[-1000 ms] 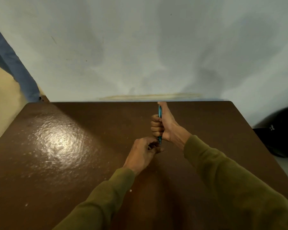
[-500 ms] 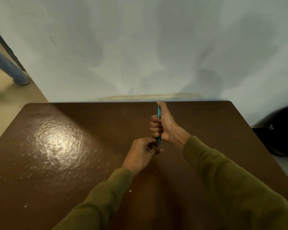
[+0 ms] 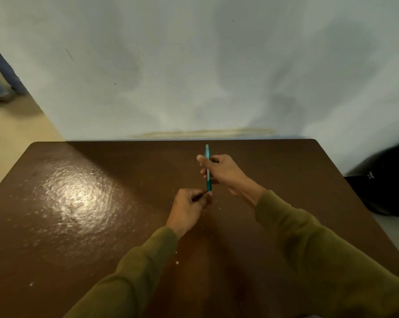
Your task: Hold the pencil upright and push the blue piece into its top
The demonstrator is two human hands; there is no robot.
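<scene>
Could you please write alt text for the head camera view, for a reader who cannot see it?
A right hand holds a teal pen upright over a brown table, while the left hand pinches its lower tip. Olive sleeves; pale wall behind.

The pen (image 3: 208, 171) has its lower tip hidden inside the left hand (image 3: 189, 206) — its mid barrel lies behind the right hand (image 3: 223, 173). Right of that hand, a black bag (image 3: 386, 180) is cut by the edge — blurred.

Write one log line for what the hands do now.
right hand: holds teal pen upright | left hand: pinches pen's lower tip | under: brown table
</scene>
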